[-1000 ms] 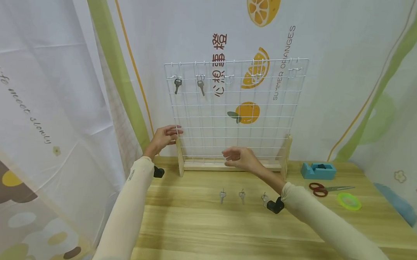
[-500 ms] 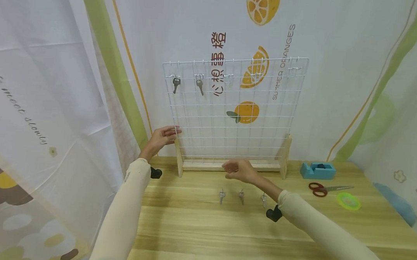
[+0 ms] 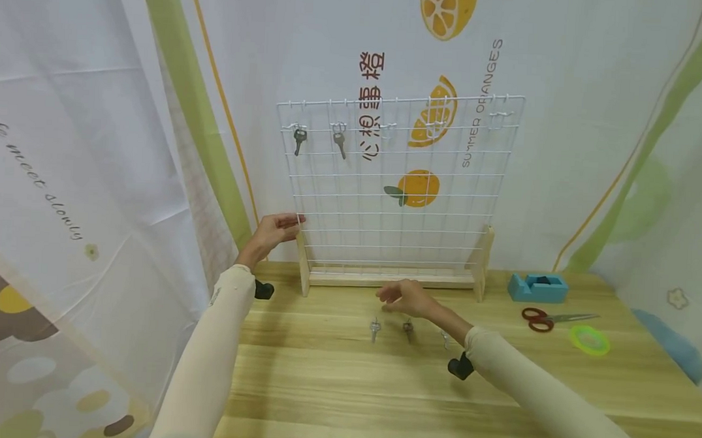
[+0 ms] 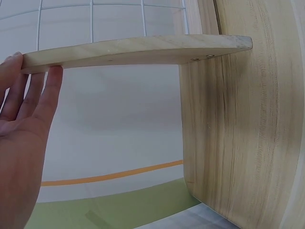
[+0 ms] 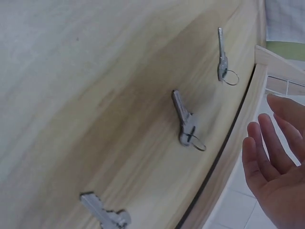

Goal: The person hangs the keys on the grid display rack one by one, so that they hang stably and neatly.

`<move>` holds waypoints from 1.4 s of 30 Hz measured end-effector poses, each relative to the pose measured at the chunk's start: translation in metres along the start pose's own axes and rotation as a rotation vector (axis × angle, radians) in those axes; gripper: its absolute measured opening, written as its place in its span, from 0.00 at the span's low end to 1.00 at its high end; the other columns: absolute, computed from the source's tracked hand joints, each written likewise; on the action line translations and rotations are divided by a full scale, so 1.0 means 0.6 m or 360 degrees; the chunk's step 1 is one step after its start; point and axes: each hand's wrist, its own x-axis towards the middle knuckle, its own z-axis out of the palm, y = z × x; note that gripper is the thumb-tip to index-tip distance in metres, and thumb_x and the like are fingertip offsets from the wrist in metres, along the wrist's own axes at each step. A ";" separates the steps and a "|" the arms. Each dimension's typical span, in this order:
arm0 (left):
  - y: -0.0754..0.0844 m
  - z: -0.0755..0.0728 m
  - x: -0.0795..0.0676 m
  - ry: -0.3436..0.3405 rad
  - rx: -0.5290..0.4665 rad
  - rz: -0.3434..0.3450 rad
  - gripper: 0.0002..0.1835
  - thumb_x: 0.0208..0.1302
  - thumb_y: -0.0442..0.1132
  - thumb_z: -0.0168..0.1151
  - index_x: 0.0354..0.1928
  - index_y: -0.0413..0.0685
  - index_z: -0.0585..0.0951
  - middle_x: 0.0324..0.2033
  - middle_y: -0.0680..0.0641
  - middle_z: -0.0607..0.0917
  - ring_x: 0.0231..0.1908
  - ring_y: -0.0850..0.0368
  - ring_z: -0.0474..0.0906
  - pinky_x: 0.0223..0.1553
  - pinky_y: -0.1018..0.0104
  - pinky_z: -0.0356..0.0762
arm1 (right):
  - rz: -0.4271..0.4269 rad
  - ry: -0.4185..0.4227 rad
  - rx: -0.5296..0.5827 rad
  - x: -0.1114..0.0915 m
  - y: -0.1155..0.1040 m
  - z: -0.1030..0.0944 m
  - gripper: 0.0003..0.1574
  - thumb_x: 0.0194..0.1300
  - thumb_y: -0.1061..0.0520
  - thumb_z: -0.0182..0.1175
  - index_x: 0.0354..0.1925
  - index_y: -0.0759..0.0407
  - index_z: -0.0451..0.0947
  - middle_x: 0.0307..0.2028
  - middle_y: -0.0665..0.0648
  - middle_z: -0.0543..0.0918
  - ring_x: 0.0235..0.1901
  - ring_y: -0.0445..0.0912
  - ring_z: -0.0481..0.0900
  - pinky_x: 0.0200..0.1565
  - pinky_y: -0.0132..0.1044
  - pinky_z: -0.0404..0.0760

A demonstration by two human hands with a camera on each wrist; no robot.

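Note:
A white wire grid rack [image 3: 396,198] stands upright on a wooden base at the back of the table. My left hand [image 3: 272,234] holds the top of its left wooden side post [image 4: 138,51], thumb on one side and fingers on the other. Two keys hang from hooks at the upper left: a dark key [image 3: 299,141] and a greyer key [image 3: 339,142]. On the tabletop lie a left key [image 3: 375,331], a middle key [image 5: 185,121] with a ring, and a right key [image 3: 445,339]. Just above them hovers my right hand [image 3: 407,298], fingers loosely bent and holding nothing.
To the right are a blue tape dispenser [image 3: 538,288], red-handled scissors [image 3: 558,319] and a yellow-green ring-shaped item [image 3: 589,340]. Further white hooks [image 3: 499,118] sit along the grid's upper part. A printed curtain [image 3: 565,156] hangs behind the rack.
My right hand has come down from in front of the lower grid toward the keys on the table. The left hand stays at the rack's left post.

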 end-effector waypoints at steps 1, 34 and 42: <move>0.000 0.000 -0.001 -0.0001 0.0000 -0.0008 0.23 0.79 0.28 0.54 0.72 0.30 0.70 0.71 0.35 0.73 0.73 0.40 0.67 0.69 0.50 0.74 | -0.0016 -0.0005 0.0007 -0.001 0.001 0.002 0.18 0.65 0.67 0.71 0.51 0.73 0.83 0.44 0.67 0.89 0.41 0.54 0.89 0.46 0.36 0.90; 0.013 0.003 -0.009 -0.0024 0.0065 -0.0104 0.23 0.81 0.32 0.54 0.72 0.31 0.70 0.74 0.36 0.70 0.73 0.40 0.65 0.72 0.51 0.71 | -0.0179 -0.0033 -0.0047 -0.009 0.026 0.059 0.07 0.64 0.71 0.70 0.41 0.65 0.89 0.40 0.58 0.91 0.39 0.47 0.90 0.45 0.30 0.88; 0.008 0.001 -0.008 -0.0036 0.0023 -0.0108 0.23 0.80 0.31 0.54 0.72 0.29 0.70 0.73 0.34 0.69 0.73 0.38 0.65 0.73 0.49 0.69 | -0.0180 -0.0016 -0.0124 -0.008 0.026 0.069 0.03 0.65 0.67 0.71 0.38 0.63 0.90 0.40 0.57 0.92 0.39 0.48 0.90 0.44 0.29 0.88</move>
